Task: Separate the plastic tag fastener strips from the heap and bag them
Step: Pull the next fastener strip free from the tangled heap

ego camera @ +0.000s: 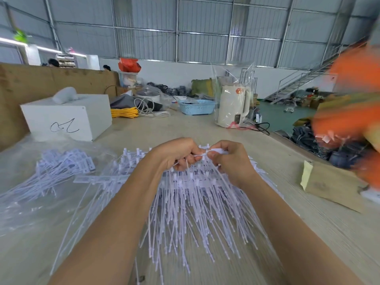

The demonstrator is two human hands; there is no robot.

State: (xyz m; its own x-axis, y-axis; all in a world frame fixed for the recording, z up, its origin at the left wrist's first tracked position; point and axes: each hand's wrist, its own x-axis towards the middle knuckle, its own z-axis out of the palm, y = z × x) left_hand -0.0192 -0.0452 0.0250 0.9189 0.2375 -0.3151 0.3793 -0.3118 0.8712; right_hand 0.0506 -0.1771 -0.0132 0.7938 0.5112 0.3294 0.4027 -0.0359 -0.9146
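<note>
White fastener strip [202, 155] pinched between curled fingers of left hand [176, 154] and right hand [230, 161], held just above heap [195, 202] on table [308, 233], clear bag [41, 182] laid left.

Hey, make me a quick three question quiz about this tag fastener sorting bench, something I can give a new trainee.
1. True or false: both hands grip fastener strips at the far end of the heap.
2. Which lies to the person's left? A) clear bag of fasteners B) kettle C) blue basket
3. Fill in: the white box bears a black ____.

Key:
1. True: left hand and right hand pinch strips.
2. A, the clear bag.
3. Scribble, on the white box.
</note>
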